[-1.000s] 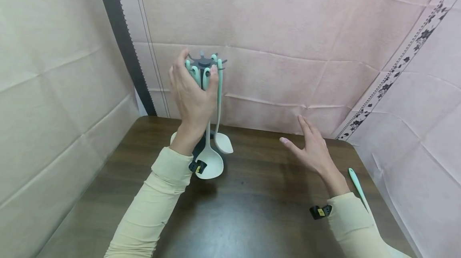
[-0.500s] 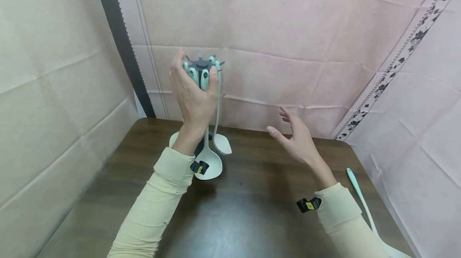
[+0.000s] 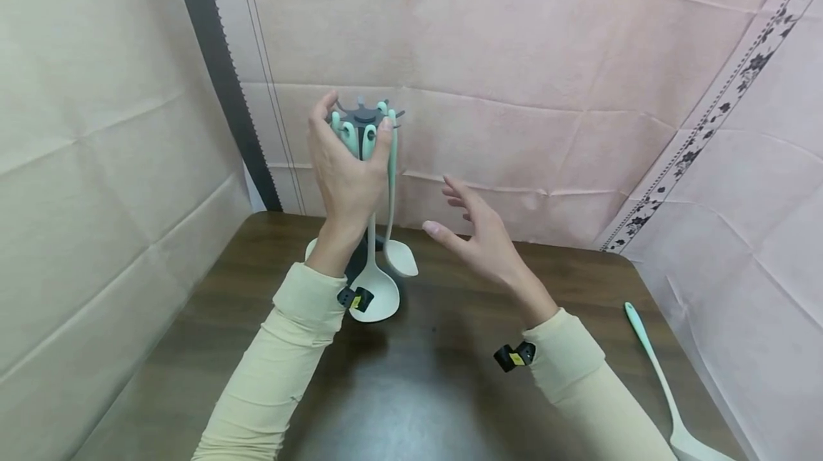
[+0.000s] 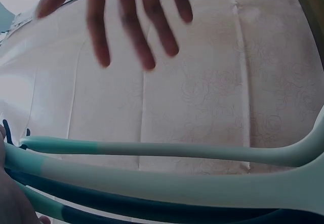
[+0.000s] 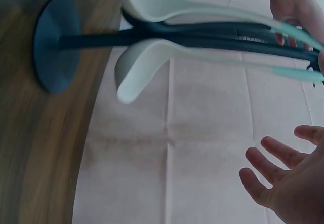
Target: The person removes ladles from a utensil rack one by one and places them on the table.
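Note:
A dark utensil stand (image 3: pixel 363 116) with a hooked round top carries several mint-handled kitchen utensils. My left hand (image 3: pixel 347 179) grips it near the top, thumb across the handles. A pale ladle (image 3: pixel 376 296) hangs at the front, and another pale-headed utensil (image 3: pixel 401 259) hangs to its right. In the right wrist view the stand's round base (image 5: pixel 56 46) shows by the wooden tabletop. My right hand (image 3: pixel 484 236) hovers right of the stand, fingers spread and holding nothing; the left wrist view shows this hand (image 4: pixel 134 11) apart from the handles.
A long mint-and-white utensil (image 3: pixel 656 361) lies along the right side of the brown wooden table (image 3: pixel 411 389), its wide end cut off by the frame. Pale cloth (image 3: pixel 489 53) covers the walls behind and beside the table.
My right hand has moved left across the table toward the stand, uncovering more of the utensil at the right. The left hand and the stand have stayed nearly still.

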{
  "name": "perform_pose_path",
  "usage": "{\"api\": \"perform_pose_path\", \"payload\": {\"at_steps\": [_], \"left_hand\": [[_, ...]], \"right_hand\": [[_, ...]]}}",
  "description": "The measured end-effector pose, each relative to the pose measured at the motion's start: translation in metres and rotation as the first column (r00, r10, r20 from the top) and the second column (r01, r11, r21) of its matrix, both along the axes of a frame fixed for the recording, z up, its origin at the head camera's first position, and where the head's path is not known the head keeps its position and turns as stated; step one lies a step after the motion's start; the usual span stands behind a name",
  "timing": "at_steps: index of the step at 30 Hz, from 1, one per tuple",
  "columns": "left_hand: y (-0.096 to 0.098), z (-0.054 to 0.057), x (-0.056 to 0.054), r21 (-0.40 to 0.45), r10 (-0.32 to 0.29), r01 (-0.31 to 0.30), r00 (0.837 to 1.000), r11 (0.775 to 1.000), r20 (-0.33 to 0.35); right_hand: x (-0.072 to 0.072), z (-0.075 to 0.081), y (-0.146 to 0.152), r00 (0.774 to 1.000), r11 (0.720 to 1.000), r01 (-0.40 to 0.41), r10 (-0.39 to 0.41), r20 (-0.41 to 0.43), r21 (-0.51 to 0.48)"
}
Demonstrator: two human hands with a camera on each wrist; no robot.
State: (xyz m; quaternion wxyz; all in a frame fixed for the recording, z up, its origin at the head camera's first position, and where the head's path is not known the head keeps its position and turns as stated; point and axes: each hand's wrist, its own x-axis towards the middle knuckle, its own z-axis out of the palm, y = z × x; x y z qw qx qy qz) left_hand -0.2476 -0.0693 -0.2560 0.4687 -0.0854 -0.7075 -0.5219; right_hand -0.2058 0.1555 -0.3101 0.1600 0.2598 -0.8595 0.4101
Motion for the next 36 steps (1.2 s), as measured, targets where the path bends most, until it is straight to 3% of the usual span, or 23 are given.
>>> {"api": "perform_pose_path", "payload": {"at_steps": [9, 21, 28, 36], "left_hand": [[0.001, -0.002, 0.0, -0.053, 0.058, -0.058, 0.998, 0.997, 0.002], [-0.001, -0.002, -0.001, -0.066, 0.084, -0.086, 0.996, 0.994, -0.034], [-0.001, -0.004, -0.002, -0.075, 0.094, -0.097, 0.995, 0.992, -0.042], [0.001, -0.004, -0.001, -0.069, 0.102, -0.105, 0.994, 0.992, -0.044]], "right_hand": [[-0.01, 0.011, -0.032, 0.998, 0.994, -0.036, 0.041, 0.047, -0.104], [-0.014, 0.009, -0.059, 0.994, 0.985, -0.087, 0.097, 0.059, -0.148], [-0.014, 0.019, -0.074, 1.0, 0.988, -0.023, 0.021, -0.016, -0.154], [-0.022, 0.037, -0.086, 0.998, 0.948, -0.062, 0.066, 0.002, -0.311]]}}
